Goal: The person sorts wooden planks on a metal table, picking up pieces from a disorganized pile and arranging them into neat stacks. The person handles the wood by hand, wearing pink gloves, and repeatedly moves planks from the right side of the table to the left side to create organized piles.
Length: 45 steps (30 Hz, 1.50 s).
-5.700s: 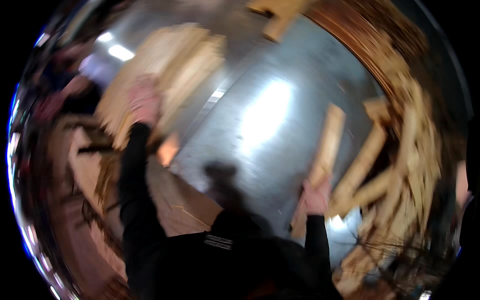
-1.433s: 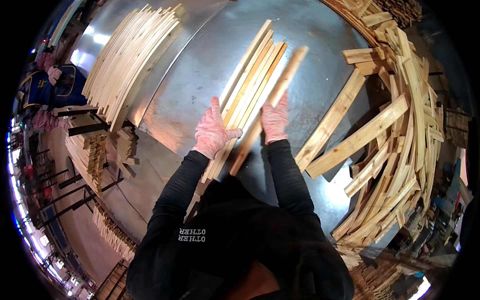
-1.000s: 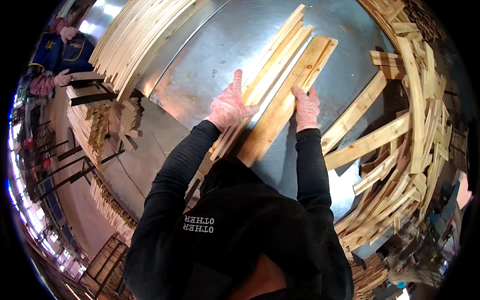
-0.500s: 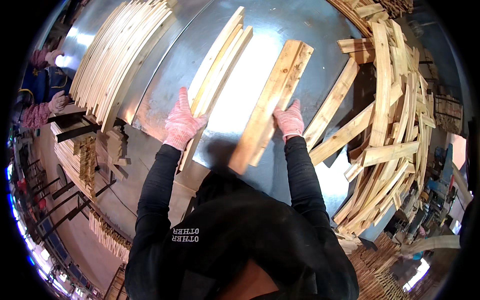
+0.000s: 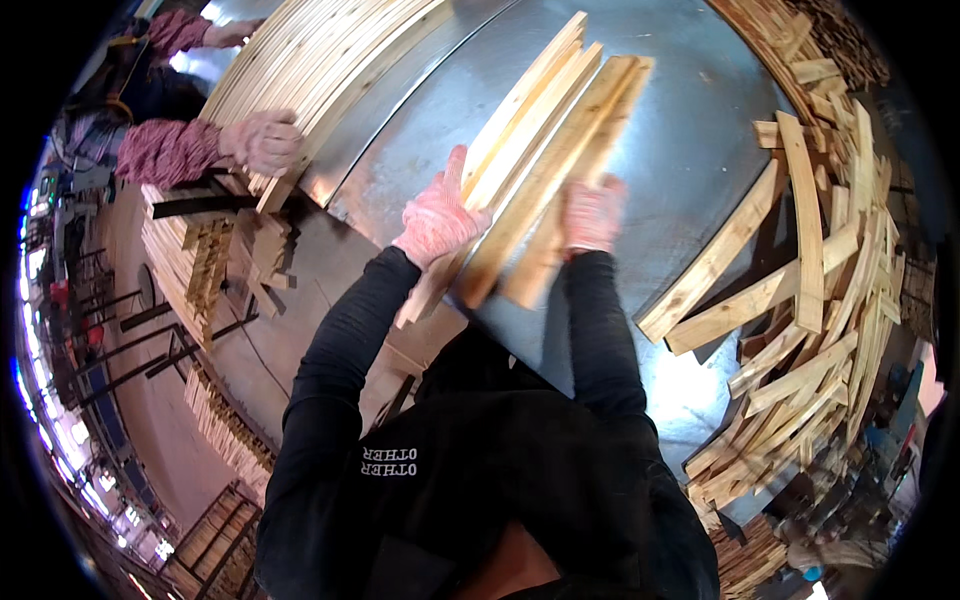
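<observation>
Two long wooden boards (image 5: 555, 165) lie side by side at a slant above the metal table (image 5: 690, 150), their near ends blurred. My right hand (image 5: 595, 215), in a pinkish knit glove and smeared by motion, grips them along their right side. Just left of them runs a small bundle of paler wooden strips (image 5: 525, 120). My left hand (image 5: 440, 218), gloved alike, is closed around the bundle's near part, one finger stretched up along its left side and the thumb across the top. The bundle and the boards almost touch.
A co-worker's gloved hand (image 5: 265, 143) rests by a wide row of pale strips (image 5: 320, 55) at the left. On the right is a jumbled heap of boards (image 5: 850, 300), with loose boards (image 5: 715, 250) at its edge. Stacked wood (image 5: 225, 420) stands below the table, lower left.
My right hand has brought the two boards leftward, closing the gap to the strip bundle. My left hand stays on the strips. The co-worker's hand has reached nearer the row, and the view has shifted.
</observation>
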### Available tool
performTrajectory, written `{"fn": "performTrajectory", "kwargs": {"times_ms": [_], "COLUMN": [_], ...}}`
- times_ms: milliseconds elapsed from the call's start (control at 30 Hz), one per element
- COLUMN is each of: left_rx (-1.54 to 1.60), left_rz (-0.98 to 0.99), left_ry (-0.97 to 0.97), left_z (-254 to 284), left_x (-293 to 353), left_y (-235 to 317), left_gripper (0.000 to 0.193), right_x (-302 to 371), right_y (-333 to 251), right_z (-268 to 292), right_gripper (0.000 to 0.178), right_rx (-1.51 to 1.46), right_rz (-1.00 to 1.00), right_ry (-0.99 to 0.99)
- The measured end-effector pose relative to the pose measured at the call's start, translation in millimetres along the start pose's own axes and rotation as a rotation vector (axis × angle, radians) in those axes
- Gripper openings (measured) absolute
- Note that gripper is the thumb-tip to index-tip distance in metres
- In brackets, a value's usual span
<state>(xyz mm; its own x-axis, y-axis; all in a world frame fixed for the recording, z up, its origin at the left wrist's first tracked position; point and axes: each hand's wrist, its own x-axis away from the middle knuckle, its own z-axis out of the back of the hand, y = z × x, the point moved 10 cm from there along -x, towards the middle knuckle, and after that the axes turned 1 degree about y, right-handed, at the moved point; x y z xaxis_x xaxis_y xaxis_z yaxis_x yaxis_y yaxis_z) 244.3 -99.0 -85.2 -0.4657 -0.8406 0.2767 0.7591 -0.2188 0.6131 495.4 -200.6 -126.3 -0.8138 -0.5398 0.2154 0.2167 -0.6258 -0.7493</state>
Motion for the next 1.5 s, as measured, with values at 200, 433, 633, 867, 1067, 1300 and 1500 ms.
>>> {"fn": "performTrajectory", "kwargs": {"times_ms": [200, 433, 633, 867, 1067, 1300, 1500], "left_rx": [-0.289, -0.167, -0.491, 0.717, 0.838, 0.162, -0.503], "left_rz": [0.176, 0.136, -0.012, 0.114, 0.047, 0.161, 0.105], "left_ry": [-0.131, -0.068, 0.078, -0.074, -0.107, -0.026, 0.282], "left_z": [1.8, 20.4, 15.4, 8.6, -1.0, 79.8, 62.5], "left_x": [4.2, -6.5, 32.2, -5.6, -35.4, -54.6, -37.9], "left_y": [9.9, -9.0, -17.0, -83.0, -111.9, -70.9, -25.0], "left_gripper": [0.103, 0.108, 0.113, 0.076, 0.043, 0.087, 0.102], "right_x": [-3.7, 42.5, 43.5, 79.8, 74.1, 48.4, 38.1], "right_y": [-19.3, -64.8, -49.8, -32.0, -89.5, -127.9, -152.6], "right_z": [125.2, -29.9, -104.4, -96.5, -146.8, -168.2, -45.3], "right_gripper": [0.080, 0.099, 0.066, 0.073, 0.109, 0.104, 0.062], "right_rx": [-0.343, 0.127, 0.069, -0.844, -0.436, 0.457, 0.646], "right_rz": [-0.102, 0.056, 0.216, -0.297, 0.028, 0.215, 0.568], "right_ry": [0.108, -0.239, -0.516, -0.686, -0.690, -0.850, -0.577]}}
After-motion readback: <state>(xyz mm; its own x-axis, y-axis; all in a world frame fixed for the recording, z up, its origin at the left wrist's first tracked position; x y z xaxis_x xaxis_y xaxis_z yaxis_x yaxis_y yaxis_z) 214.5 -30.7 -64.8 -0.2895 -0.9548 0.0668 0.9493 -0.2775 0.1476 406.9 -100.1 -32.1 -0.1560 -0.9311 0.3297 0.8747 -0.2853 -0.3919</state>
